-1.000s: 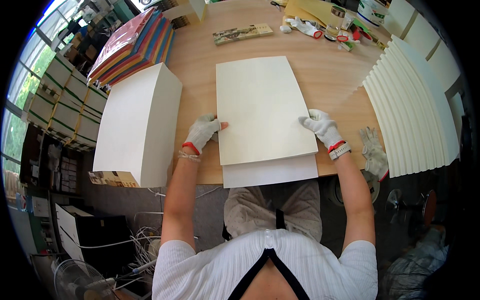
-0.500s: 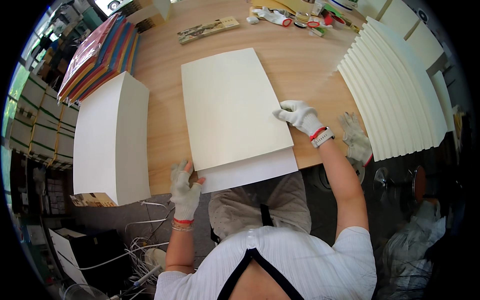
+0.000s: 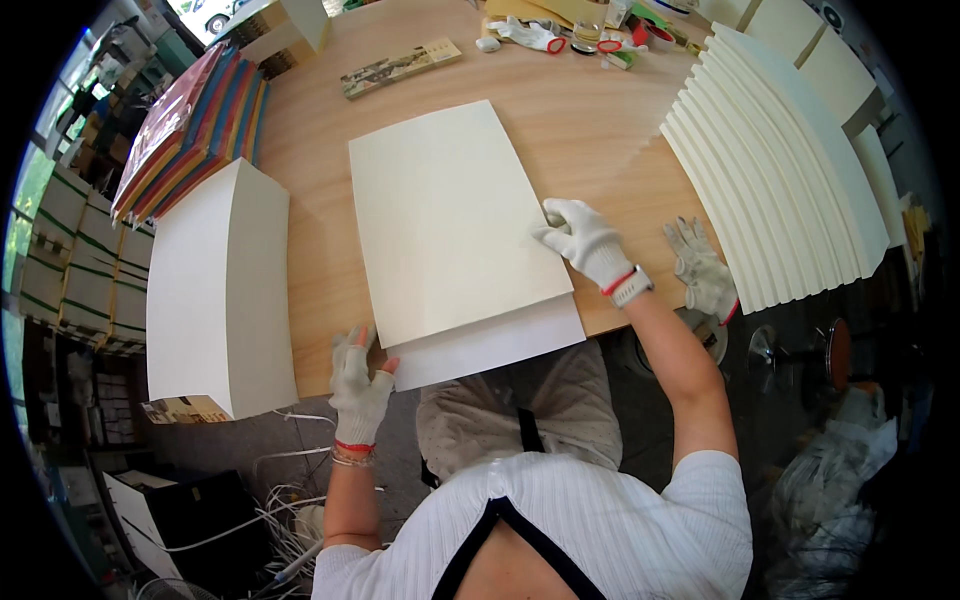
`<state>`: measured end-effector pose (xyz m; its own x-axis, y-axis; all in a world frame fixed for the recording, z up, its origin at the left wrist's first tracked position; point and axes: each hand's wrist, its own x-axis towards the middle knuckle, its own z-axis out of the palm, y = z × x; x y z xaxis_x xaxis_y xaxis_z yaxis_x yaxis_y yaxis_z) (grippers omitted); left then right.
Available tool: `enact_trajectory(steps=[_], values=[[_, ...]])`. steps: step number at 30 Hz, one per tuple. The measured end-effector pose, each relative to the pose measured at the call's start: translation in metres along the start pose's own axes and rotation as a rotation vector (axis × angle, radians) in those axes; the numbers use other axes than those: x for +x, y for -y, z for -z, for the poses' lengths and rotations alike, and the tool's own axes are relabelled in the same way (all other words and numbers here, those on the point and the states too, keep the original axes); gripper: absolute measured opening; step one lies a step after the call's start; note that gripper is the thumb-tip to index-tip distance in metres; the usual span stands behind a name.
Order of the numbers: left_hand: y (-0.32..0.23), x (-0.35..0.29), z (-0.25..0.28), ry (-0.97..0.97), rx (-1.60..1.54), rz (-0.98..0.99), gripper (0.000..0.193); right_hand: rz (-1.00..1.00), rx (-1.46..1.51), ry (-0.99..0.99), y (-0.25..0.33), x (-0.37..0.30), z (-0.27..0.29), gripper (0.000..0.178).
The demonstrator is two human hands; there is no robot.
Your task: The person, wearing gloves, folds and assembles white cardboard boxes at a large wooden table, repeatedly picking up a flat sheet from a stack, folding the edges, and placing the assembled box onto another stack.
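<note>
A large cream board (image 3: 450, 220) lies on the table in front of me. From under its near edge a white sheet (image 3: 490, 342) sticks out toward me. My left hand (image 3: 357, 385), in a white glove with bare thumb and fingertip showing, is beside the near left corner; its fingers are spread and the thumb tip meets the sheet's edge. At the right edge of the board is my right hand (image 3: 583, 243), also gloved. Its fingers are curled together over that edge, and the fingertips are partly hidden.
A tall white paper stack (image 3: 220, 300) and colourful wrapped packs (image 3: 185, 130) stand at the left. Cream layered stacks (image 3: 775, 180) fill the right, next to a loose glove (image 3: 702, 270). A printed strip-shaped block (image 3: 400, 68), tape and other small items (image 3: 585, 38) lie at the back.
My right hand has moved slightly left and its fingers are more curled at the board's edge. My left hand has shifted a little left, its fingers more spread. The whole view has shifted slightly.
</note>
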<state>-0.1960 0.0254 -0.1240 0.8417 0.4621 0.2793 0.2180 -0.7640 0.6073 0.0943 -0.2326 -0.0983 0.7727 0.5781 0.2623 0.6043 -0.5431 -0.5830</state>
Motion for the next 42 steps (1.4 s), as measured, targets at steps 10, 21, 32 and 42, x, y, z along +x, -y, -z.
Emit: enact_trajectory(steps=[10, 21, 32, 42], values=[[-0.069, 0.047, 0.027, 0.425, 0.327, -0.467, 0.095, 0.161, 0.402, 0.305, 0.019, -0.041, 0.021, 0.045], [-0.045, 0.075, 0.012, 0.321, -0.012, -0.001, 0.006, -0.062, 0.132, 0.292, 0.030, -0.040, 0.011, 0.032], [-0.042, 0.098, 0.013, 0.530, 0.309, 0.108, 0.034, -0.176, 0.100, 0.186, 0.035, -0.036, 0.000, 0.024], [-0.141, 0.174, -0.026, 1.071, 0.980, -0.999, 0.101, 0.605, -0.228, -0.100, 0.080, -0.049, -0.016, 0.009]])
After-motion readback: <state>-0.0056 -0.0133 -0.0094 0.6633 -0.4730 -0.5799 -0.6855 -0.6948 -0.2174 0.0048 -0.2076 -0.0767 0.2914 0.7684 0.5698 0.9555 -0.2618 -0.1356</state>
